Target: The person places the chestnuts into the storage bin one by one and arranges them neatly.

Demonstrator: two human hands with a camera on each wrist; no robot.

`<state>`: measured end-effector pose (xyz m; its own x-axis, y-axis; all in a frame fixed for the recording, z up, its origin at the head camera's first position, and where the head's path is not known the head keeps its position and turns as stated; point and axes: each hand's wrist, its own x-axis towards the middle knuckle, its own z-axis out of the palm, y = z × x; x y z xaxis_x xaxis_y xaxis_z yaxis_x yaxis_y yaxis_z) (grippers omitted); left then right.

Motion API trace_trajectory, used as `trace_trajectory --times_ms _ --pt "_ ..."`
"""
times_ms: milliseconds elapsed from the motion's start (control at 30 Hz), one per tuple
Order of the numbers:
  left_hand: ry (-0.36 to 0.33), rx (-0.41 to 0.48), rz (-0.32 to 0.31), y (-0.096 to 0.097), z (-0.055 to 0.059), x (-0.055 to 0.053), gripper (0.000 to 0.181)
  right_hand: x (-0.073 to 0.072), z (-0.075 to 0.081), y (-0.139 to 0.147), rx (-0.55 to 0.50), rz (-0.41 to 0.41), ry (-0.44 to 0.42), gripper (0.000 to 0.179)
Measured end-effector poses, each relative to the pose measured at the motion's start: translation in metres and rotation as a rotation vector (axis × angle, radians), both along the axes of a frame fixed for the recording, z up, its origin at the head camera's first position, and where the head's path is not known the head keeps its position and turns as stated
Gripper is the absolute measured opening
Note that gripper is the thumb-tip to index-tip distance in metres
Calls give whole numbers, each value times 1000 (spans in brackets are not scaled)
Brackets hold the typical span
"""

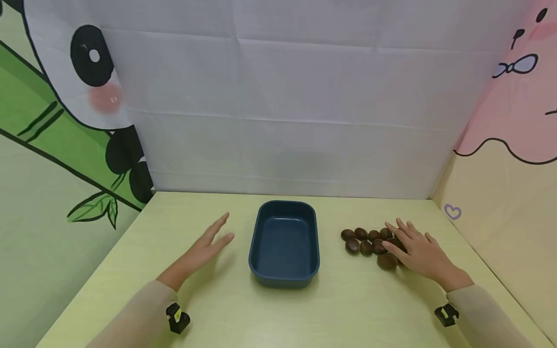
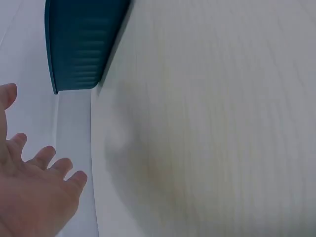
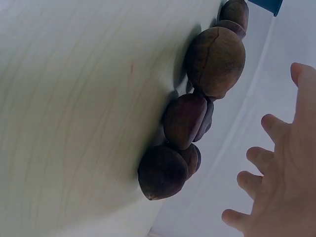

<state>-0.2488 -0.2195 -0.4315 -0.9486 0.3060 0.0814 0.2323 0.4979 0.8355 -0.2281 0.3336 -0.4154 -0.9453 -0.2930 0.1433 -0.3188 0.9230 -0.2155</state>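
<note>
My right hand (image 1: 421, 253) hovers with spread, straight fingers over the right end of a cluster of dark brown, glossy chestnuts (image 1: 366, 247), hiding some of them. The right wrist view has this hand beside the chestnuts (image 3: 215, 61), which lie in a line on the table, one with a crack in its shell. A deep navy-blue rectangular tub (image 1: 285, 282) stands in the middle, with nothing inside. To its left, my left hand (image 1: 201, 252) is held above the table, fingers extended and thumb apart, gripping nothing. In the left wrist view the tub's ribbed side (image 2: 84, 49) shows beyond that hand.
The pale yellow table (image 1: 226, 314) ends at a white cloth backdrop (image 1: 296, 121). Side panels close in the left and right, the left one with a cartoon panda and bamboo (image 1: 52, 111), the right one pink and cream. A small black device (image 1: 177, 318) sits at each wrist.
</note>
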Motion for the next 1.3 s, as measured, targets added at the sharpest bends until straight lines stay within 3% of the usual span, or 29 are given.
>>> trace_trajectory --times_ms 267,633,833,1033,1300 --pt "-135 239 -23 19 -8 -6 62 0 1 -3 -40 41 27 63" --pt "-282 435 -12 42 -18 -12 62 1 -2 -5 -67 62 34 59" --pt "-324 537 -31 50 -20 -12 60 0 -3 -10 -104 84 46 56" --pt "-352 590 -62 53 -20 -13 60 -4 -4 -16 -131 120 67 53" --pt "-367 597 -81 54 -23 -14 60 -12 -6 -27 -162 186 81 50"
